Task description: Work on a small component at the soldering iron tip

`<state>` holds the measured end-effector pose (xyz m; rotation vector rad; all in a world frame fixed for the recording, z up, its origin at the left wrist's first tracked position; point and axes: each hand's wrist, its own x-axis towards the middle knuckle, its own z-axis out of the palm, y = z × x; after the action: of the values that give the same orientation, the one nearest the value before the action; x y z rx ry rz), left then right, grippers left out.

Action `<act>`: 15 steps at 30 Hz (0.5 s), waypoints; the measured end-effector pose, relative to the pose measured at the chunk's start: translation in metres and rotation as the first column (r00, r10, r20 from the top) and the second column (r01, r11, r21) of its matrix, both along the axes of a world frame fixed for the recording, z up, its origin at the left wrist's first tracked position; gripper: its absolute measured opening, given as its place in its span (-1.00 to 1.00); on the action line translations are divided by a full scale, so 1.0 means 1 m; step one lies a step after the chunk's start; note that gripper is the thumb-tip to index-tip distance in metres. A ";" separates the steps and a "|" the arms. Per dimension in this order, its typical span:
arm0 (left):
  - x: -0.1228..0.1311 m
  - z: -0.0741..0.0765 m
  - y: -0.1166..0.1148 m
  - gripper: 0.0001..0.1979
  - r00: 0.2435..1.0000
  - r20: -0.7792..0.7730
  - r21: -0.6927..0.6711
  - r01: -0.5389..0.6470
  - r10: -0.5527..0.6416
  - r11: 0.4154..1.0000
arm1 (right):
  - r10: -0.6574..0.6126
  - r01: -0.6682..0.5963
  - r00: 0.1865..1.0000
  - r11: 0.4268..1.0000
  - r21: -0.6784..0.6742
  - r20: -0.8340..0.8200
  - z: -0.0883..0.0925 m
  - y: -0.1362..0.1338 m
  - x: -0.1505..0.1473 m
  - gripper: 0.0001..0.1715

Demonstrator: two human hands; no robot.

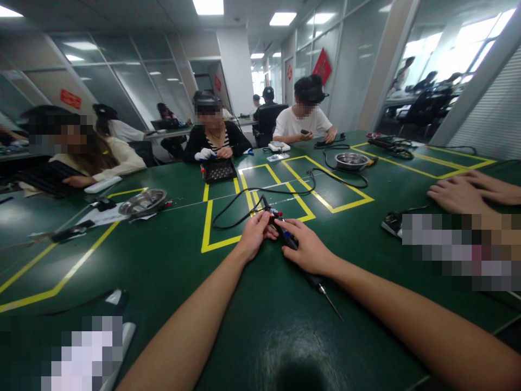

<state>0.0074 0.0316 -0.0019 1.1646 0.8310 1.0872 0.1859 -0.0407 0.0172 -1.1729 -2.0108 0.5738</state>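
A soldering iron with a black handle [291, 240] lies slantwise in front of me, its thin metal tip [331, 304] pointing down and to the right, toward me. My right hand [307, 247] is closed around the handle, covering part of it. At the cord end, my left hand [257, 234] pinches the iron with thumb and fingers. Small red and blue parts show near the fingertips, too small to make out. From there a black cord [232, 224] loops left, then runs back across the green table [171, 282].
Yellow tape [222, 243] marks rectangles on the table. Metal bowls stand at left [143, 203] and far right [352, 160]. A black tray [220, 170] lies before a co-worker. Another person's hands [459, 193] rest at right. Several people sit around.
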 end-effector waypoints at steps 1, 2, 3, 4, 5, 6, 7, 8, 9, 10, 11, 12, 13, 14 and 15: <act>0.001 0.001 0.000 -0.53 1.000 -0.008 0.004 -0.004 0.005 1.000 | 0.006 -0.006 0.999 1.000 -0.010 -0.042 0.000 0.001 0.000 -0.15; 0.001 0.001 -0.001 -0.50 1.000 -0.016 0.008 -0.010 0.010 1.000 | 0.009 -0.014 0.995 0.999 -0.051 -0.104 0.002 0.002 0.001 -0.16; 0.002 0.002 -0.001 -0.46 1.000 -0.022 0.013 -0.020 0.021 1.000 | 0.003 -0.026 0.983 0.992 -0.125 -0.185 0.004 0.005 0.003 -0.15; 0.002 0.002 -0.001 -0.43 0.999 -0.029 0.019 -0.036 0.037 0.999 | -0.016 -0.048 0.959 0.975 -0.219 -0.285 0.008 0.008 0.007 -0.15; 0.003 0.002 -0.001 -0.40 0.998 -0.035 0.029 -0.053 0.054 0.998 | -0.056 -0.082 0.918 0.942 -0.326 -0.391 0.012 0.012 0.011 -0.14; 0.003 0.001 -0.001 -0.38 0.996 -0.042 0.047 -0.071 0.073 0.996 | -0.104 -0.132 0.862 0.899 -0.418 -0.496 0.017 0.018 0.017 -0.12; 0.002 0.001 -0.001 -0.40 0.994 -0.054 0.070 -0.089 0.093 0.994 | -0.153 -0.175 0.784 0.875 -0.452 -0.601 0.021 0.024 0.023 -0.14; 0.002 0.000 -0.001 -0.44 0.991 -0.072 0.095 -0.104 0.111 0.990 | -0.212 -0.211 0.700 0.850 -0.482 -0.682 0.024 0.031 0.031 -0.18; 0.001 0.000 0.000 -0.50 0.987 -0.092 0.117 -0.120 0.131 0.986 | -0.279 -0.251 0.616 0.817 -0.519 -0.736 0.025 0.038 0.038 -0.21; 0.000 0.000 0.000 -0.56 0.982 -0.115 0.135 -0.133 0.149 0.982 | -0.366 -0.269 0.513 0.790 -0.550 -0.776 0.025 0.045 0.046 -0.24; -0.001 0.000 0.001 -0.61 0.976 -0.141 0.150 -0.145 0.166 0.978 | -0.450 -0.294 0.406 0.760 -0.579 -0.796 0.024 0.052 0.052 -0.25; -0.002 0.000 0.001 -0.65 0.969 -0.168 0.162 -0.156 0.183 0.974 | -0.523 -0.328 0.312 0.724 -0.607 -0.793 0.021 0.057 0.058 -0.28; -0.003 0.000 0.002 -0.68 0.961 -0.193 0.175 -0.163 0.196 0.971 | -0.578 -0.363 0.245 0.690 -0.626 -0.779 0.018 0.061 0.063 -0.30; -0.004 0.000 0.002 -0.69 0.954 -0.215 0.190 -0.168 0.208 0.967 | -0.607 -0.389 0.201 0.671 -0.632 -0.768 0.015 0.064 0.066 -0.32; -0.004 0.000 0.002 -0.70 0.948 -0.233 0.206 -0.172 0.219 0.963 | -0.619 -0.408 0.176 0.662 -0.629 -0.766 0.012 0.066 0.067 -0.33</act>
<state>0.0029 0.0341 -0.0020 1.4196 1.0824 1.2133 0.2532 0.0251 0.0290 -0.8570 -0.3556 1.6933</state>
